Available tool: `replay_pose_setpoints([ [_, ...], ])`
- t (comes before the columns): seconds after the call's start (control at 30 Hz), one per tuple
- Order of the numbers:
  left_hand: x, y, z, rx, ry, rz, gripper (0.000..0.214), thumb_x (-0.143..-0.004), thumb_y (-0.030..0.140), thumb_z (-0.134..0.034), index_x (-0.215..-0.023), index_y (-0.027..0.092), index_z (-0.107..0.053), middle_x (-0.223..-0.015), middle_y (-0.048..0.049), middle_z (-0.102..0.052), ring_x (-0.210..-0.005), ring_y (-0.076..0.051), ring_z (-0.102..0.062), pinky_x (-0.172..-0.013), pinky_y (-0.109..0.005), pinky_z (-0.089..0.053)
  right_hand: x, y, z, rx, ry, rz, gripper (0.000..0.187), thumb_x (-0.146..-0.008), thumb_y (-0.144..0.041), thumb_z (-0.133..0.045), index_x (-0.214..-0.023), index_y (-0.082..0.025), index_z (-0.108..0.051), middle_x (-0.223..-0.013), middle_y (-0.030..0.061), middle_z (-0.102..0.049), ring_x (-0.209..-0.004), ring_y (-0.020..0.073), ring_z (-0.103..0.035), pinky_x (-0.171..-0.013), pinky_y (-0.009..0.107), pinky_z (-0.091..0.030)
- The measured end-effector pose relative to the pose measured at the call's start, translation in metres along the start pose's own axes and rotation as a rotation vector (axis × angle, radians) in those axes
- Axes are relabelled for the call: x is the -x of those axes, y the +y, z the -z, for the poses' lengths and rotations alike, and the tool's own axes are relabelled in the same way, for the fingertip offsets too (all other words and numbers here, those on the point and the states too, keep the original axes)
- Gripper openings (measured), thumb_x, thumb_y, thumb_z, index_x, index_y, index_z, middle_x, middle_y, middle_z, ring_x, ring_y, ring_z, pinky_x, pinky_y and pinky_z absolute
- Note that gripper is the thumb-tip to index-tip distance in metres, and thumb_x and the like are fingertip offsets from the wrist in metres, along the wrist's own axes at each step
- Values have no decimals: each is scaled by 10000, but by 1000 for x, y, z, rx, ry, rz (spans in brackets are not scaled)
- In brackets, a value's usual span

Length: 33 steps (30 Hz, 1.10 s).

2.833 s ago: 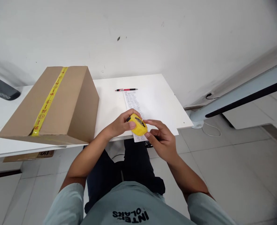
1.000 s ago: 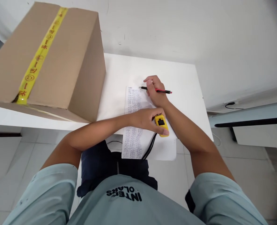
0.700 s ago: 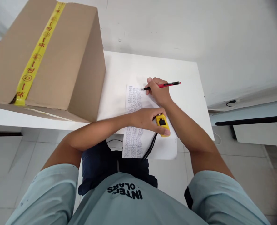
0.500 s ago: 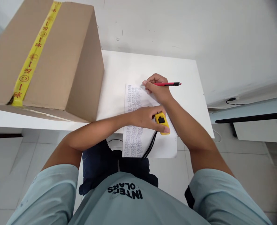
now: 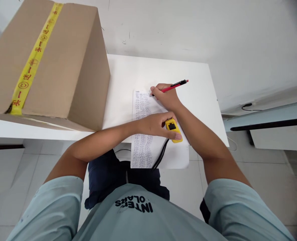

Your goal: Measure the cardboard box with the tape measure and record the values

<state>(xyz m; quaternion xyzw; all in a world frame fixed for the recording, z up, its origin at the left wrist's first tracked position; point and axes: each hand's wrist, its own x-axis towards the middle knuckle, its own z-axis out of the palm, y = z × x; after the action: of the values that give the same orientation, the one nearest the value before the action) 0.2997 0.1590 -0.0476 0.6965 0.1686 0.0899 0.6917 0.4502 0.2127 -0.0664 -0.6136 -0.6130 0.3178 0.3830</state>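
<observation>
My left hand (image 5: 157, 125) is closed around a yellow tape measure (image 5: 173, 130) with a black patch, and it rests across a sheet of paper (image 5: 170, 155). Blue handwriting in columns covers the sheet's left part. A black strap (image 5: 160, 154) hangs from beside the tape measure over the lower half of the paper. My right hand (image 5: 166, 97) pinches a red and black pen (image 5: 172, 87), its tip at the upper part of the sheet near the written lines. The paper's lower end juts past the table's front edge.
A large cardboard box (image 5: 58, 60) sealed with yellow printed tape stands on the left of the white table (image 5: 128, 72). The wall (image 5: 163, 26) rises behind the table. To the right is a plug with a black cable (image 5: 247, 105).
My right hand has moved slightly down and left, and the pen has tilted so its rear end points higher. My left hand keeps hold of the tape measure, nearly still.
</observation>
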Motion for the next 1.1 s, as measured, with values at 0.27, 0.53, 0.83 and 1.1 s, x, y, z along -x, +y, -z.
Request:
replay_pose_setpoints([
  [0.27, 1, 0, 0, 1, 0, -5, 576, -706, 624, -861, -933, 223, -515, -808, 37, -571, -684, -103, -481, -593, -265, -361, 1, 0, -1, -2, -4, 8, 341, -926, -281, -617, -595, -204, -580, -628, 2, -586, -664, 150, -568, -708, 345, -521],
  [0.53, 0, 0, 0, -3, -8, -8, 582, -709, 641, -847, -931, 221, -510, -816, 34, -579, -690, -104, -499, -601, -265, -358, 1, 3, -2, 7, 11, 8, 339, -925, -300, -613, -598, -215, -583, -599, -2, -572, -635, 148, -546, -659, 325, -519],
  [0.83, 0, 0, 0, -37, -2, -4, 561, -723, 632, -836, -927, 223, -511, -806, 35, -581, -692, -108, -507, -607, -272, -360, 2, 5, -2, 24, 44, 12, 390, -944, -320, -606, -579, -222, -508, -607, -5, -561, -630, 146, -538, -685, 347, -538],
  [1.1, 0, -1, 0, -27, -3, -2, 571, -719, 647, -833, -930, 225, -510, -809, 34, -577, -691, -108, -503, -606, -271, -359, 2, 4, -2, 29, 19, 21, 365, -951, -303, -591, -600, -218, -537, -628, 5, -566, -658, 154, -558, -687, 343, -527],
])
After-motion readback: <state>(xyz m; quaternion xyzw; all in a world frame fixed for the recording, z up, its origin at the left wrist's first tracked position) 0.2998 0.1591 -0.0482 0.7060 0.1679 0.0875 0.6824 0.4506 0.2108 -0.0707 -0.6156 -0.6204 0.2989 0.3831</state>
